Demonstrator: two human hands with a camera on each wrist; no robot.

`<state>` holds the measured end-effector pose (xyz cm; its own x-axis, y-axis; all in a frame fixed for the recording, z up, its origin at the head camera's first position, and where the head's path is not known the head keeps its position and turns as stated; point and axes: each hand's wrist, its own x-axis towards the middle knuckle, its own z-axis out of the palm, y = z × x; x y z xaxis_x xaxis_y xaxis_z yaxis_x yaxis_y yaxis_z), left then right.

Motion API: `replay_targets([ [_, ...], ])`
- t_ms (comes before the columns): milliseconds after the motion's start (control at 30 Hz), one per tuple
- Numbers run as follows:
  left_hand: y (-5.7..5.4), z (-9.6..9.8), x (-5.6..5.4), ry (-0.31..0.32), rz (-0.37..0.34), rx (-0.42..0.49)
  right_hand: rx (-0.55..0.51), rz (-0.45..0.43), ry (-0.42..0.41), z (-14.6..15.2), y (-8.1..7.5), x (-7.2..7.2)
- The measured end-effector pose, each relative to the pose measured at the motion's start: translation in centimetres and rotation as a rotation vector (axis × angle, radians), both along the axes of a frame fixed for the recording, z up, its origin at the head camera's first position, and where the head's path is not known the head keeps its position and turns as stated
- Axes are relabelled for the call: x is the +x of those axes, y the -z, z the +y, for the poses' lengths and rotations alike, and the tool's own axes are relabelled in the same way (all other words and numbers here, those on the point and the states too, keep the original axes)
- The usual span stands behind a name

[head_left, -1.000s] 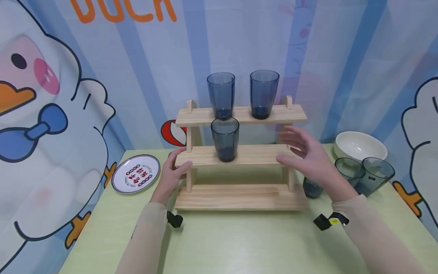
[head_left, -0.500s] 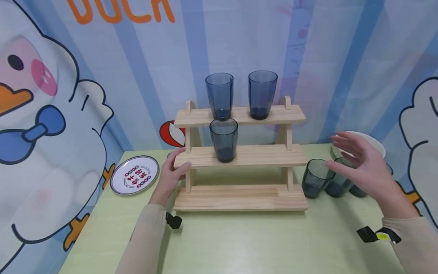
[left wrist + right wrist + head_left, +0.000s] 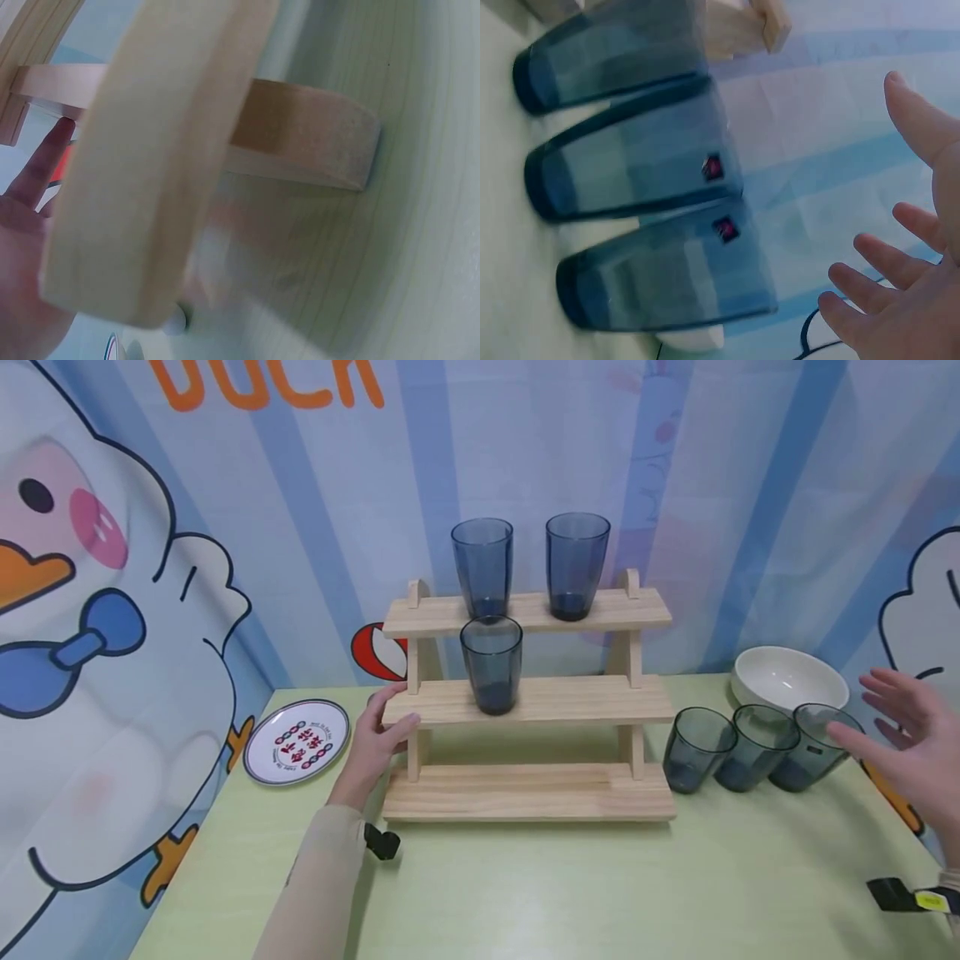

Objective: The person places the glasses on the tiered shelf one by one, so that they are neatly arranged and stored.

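A three-tier wooden display rack (image 3: 525,793) stands on the table. My left hand (image 3: 372,752) holds the left end of its middle shelf, thumb at the front and fingers behind; the left wrist view shows a finger along the rack's side. Two blue-grey glasses, a left glass (image 3: 482,564) and a right glass (image 3: 577,564), stand upright on the top shelf. Another glass (image 3: 492,668) is on the middle shelf. Right of the rack, three more glasses (image 3: 757,752) form a row. My right hand (image 3: 911,747) hovers beside the outermost one, fingers spread, holding nothing.
Behind the row of glasses sits a white bowl (image 3: 789,681). A white plate with red print (image 3: 297,742) lies left of the rack. A blue striped curtain with duck drawings (image 3: 525,452) hangs along the table's back edge.
My right hand has moved right, from the rack's right side past the row of glasses, uncovering them and the bowl. My left hand has stayed on the rack.
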<state>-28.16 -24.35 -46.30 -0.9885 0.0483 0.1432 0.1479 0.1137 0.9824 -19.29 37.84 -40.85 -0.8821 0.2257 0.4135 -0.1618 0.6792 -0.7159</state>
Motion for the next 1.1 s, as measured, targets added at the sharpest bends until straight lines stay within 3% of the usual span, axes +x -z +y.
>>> replay_targets([
  [167,0.2,-0.1,0.0,-0.005,0.0,-0.008,-0.014,-0.081,0.035,1.8,1.5,-0.2],
  [333,0.2,0.0,0.0,-0.001,0.002,-0.004,-0.048,-0.151,-0.015,2.9,3.0,-0.6],
  [600,0.0,0.0,0.0,-0.004,0.003,-0.007,-0.055,-0.179,-0.091,3.9,5.2,-0.9],
  [867,-0.2,0.1,0.0,-0.006,-0.026,-0.016,-0.093,-0.237,-0.156,3.7,5.5,-0.9],
  [1100,-0.2,0.0,-0.2,0.001,-0.035,-0.003,-0.134,-0.217,-0.186,4.1,6.6,-1.2],
])
